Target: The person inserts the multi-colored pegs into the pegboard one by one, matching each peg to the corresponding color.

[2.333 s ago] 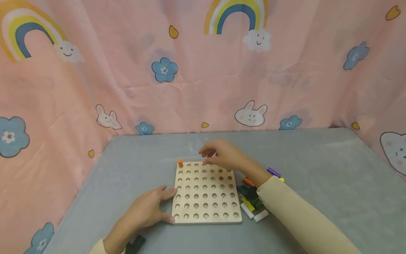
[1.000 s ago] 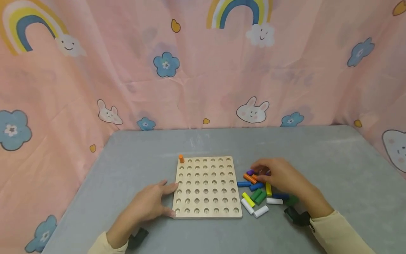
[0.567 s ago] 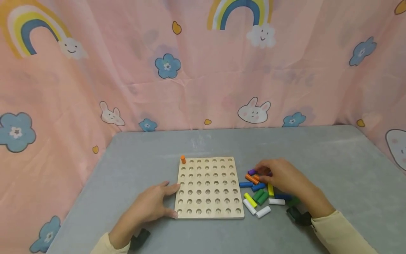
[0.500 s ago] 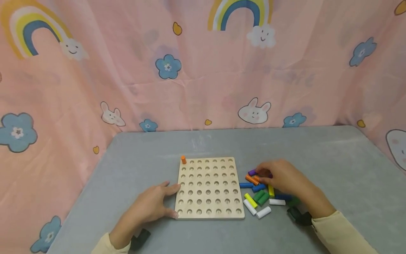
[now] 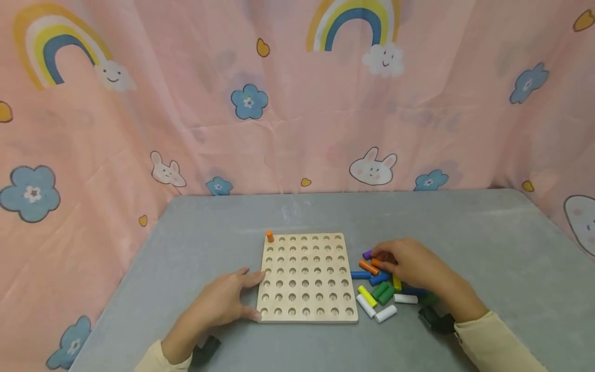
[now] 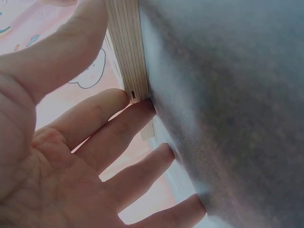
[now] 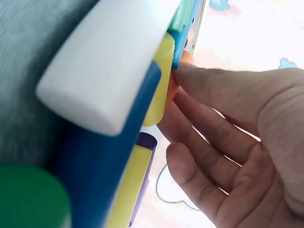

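While your left hand (image 5: 223,300), spread apart, touches the holed wooden board (image 5: 299,277), your right hand (image 5: 412,262) pinches an orange peg (image 5: 376,262).

Creased pink rainbow-print cloth (image 5: 302,129) behind a grey table (image 5: 218,227)

Draped workspace, pink rainbow cloth (image 5: 297,129), grey table (image 5: 218,227)

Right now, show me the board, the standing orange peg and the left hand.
Board (image 5: 311,277): head view, on bare wood between holes.
Standing orange peg (image 5: 269,236): head view, on its side.
Left hand (image 5: 223,299): head view, on the back of the hand.
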`<action>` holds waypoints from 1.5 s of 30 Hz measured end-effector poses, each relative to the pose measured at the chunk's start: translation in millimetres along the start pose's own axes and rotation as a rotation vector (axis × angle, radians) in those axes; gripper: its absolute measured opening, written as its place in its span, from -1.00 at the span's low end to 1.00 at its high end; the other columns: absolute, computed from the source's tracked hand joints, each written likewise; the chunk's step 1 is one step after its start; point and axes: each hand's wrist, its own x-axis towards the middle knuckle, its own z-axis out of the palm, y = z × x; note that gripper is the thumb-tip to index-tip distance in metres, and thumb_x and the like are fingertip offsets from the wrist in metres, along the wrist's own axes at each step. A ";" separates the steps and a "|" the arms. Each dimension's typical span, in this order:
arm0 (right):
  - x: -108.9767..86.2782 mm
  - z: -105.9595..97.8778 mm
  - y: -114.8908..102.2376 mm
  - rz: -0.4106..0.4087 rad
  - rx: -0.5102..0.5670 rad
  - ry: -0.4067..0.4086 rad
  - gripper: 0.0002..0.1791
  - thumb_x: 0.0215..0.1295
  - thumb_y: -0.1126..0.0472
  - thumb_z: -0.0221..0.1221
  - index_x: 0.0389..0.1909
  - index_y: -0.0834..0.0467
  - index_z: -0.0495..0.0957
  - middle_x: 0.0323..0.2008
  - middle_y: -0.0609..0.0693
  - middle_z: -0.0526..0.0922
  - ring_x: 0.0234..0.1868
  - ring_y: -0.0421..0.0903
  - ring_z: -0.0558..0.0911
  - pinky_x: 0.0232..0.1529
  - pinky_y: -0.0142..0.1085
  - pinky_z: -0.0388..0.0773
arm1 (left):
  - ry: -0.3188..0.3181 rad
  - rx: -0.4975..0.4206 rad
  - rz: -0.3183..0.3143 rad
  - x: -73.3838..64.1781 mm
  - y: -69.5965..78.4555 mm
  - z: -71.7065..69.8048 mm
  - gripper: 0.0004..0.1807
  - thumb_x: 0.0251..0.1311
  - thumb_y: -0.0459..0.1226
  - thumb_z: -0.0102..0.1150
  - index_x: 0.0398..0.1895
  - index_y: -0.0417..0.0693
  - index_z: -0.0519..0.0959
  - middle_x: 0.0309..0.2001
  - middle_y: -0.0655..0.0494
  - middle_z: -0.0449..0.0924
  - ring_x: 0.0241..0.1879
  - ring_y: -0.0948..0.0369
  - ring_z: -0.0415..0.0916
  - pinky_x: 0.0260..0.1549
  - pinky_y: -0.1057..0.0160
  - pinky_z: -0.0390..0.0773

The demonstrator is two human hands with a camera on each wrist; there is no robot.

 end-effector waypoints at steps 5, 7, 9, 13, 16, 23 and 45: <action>-0.9 -1.4 2.7 -0.059 0.010 0.028 -0.72 0.32 0.30 0.26 0.04 0.12 0.66 -0.20 -0.11 0.69 -0.21 -0.19 0.64 -0.16 -0.16 0.67 | 0.015 -0.004 0.010 1.2 -1.2 1.8 -0.03 -0.38 -0.04 0.65 0.31 0.16 0.52 0.39 -0.23 0.38 0.35 -0.21 0.38 0.27 -0.25 0.40; -1.1 -1.7 3.7 -0.073 0.022 0.035 -0.73 0.33 0.30 0.25 0.03 0.11 0.65 -0.19 -0.10 0.67 -0.20 -0.18 0.63 -0.17 -0.16 0.67 | 0.021 -0.005 0.011 1.6 -1.6 2.4 -0.04 -0.38 -0.04 0.65 0.31 0.17 0.52 0.39 -0.23 0.39 0.35 -0.21 0.39 0.26 -0.25 0.41; -1.4 -1.8 5.3 -0.069 0.042 0.034 -0.75 0.34 0.31 0.24 0.02 0.12 0.65 -0.19 -0.09 0.66 -0.18 -0.16 0.63 -0.16 -0.15 0.66 | 0.026 -0.003 0.010 2.0 -1.8 2.8 -0.04 -0.39 -0.04 0.65 0.31 0.18 0.53 0.39 -0.23 0.39 0.35 -0.21 0.40 0.26 -0.24 0.42; -2.5 -2.2 8.6 -0.044 0.083 0.035 -0.77 0.37 0.30 0.21 0.01 0.13 0.62 -0.16 -0.06 0.65 -0.15 -0.12 0.63 -0.12 -0.11 0.67 | 0.018 0.002 0.008 2.6 -0.9 1.8 -0.04 -0.38 -0.04 0.65 0.31 0.18 0.52 0.39 -0.23 0.39 0.34 -0.21 0.40 0.26 -0.24 0.42; -3.8 -2.4 10.7 -0.040 0.092 0.052 -0.78 0.39 0.30 0.19 0.02 0.14 0.58 -0.15 -0.03 0.64 -0.13 -0.10 0.62 -0.10 -0.08 0.66 | 0.011 0.003 0.011 4.0 -0.1 0.6 -0.04 -0.36 -0.04 0.65 0.32 0.18 0.52 0.39 -0.22 0.38 0.35 -0.20 0.39 0.26 -0.24 0.42; -4.0 -1.9 9.0 -0.035 0.130 0.053 -0.80 0.40 0.31 0.16 0.00 0.16 0.54 -0.12 0.01 0.65 -0.09 -0.05 0.64 -0.07 -0.05 0.66 | 0.004 0.007 0.009 5.5 -0.5 -0.7 -0.04 -0.36 -0.05 0.66 0.31 0.19 0.52 0.40 -0.22 0.38 0.35 -0.20 0.39 0.27 -0.24 0.41; 3.7 -5.1 0.4 -0.019 0.108 0.063 -0.78 0.32 0.11 0.29 -0.04 0.02 0.64 -0.19 -0.16 0.73 -0.16 -0.19 0.65 -0.12 -0.18 0.65 | 0.009 -0.007 0.007 3.0 -3.0 0.9 -0.04 -0.39 -0.06 0.66 0.30 0.15 0.53 0.38 -0.26 0.39 0.34 -0.22 0.40 0.26 -0.24 0.42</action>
